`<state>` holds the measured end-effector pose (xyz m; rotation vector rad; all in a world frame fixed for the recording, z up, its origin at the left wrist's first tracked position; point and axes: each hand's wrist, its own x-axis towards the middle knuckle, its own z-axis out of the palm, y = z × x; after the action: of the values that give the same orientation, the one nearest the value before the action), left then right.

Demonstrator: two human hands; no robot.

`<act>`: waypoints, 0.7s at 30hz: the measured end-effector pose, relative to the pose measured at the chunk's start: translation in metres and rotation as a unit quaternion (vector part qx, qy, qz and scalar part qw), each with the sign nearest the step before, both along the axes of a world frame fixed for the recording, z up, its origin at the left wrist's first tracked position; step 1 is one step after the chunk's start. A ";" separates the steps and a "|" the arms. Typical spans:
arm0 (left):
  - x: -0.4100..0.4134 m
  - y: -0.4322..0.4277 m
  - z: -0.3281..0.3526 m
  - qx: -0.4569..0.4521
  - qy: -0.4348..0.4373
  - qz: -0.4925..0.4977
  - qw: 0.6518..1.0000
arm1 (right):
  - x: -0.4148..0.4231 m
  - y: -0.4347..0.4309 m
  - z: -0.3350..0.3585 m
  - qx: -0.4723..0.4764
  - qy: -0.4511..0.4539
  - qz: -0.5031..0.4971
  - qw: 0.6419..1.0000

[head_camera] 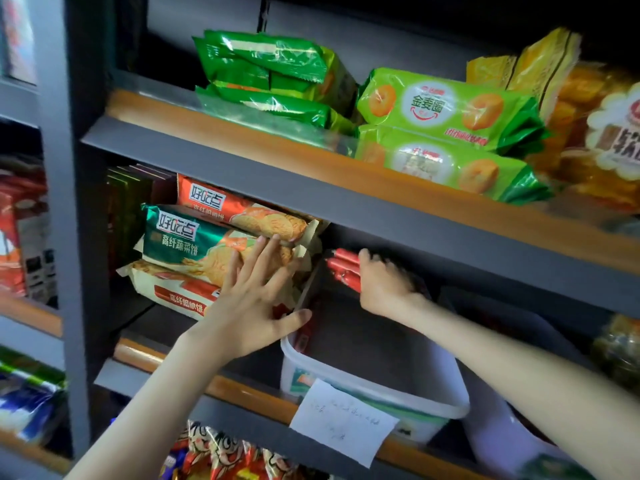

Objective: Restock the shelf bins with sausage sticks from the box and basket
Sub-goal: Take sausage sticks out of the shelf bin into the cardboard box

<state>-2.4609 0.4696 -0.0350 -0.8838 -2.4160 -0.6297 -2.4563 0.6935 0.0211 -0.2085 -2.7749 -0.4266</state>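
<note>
sausage sticks (pixel 343 271): we see red.
bin (pixel 377 396): we see white, with a green band low down.
packs (pixel 443 109), upper right of the frame: bright green, orange rings.
shelf edge (pixel 242 171): we see orange-brown over grey.

Sausage sticks (pixel 343 268) held over a white bin (pixel 374 393) on a shelf (pixel 221 414).
The right hand (pixel 384 285) grips the red bunch above the bin's far end, near centre. The left hand (pixel 256 299) presses flat against stacked biscuit packs (pixel 194 244) at 9 o'clock. A paper note (pixel 343 420) hangs at 6 o'clock.
</note>
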 end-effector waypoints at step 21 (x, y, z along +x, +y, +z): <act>0.191 -0.231 -0.125 0.044 -0.102 0.228 0.967 | 0.182 -0.242 -0.032 -0.082 0.132 0.588 0.794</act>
<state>-2.2695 0.2389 -0.1598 -0.2151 -2.6215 -0.6630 -2.2746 0.4518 -0.0106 1.2524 -2.0984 0.1725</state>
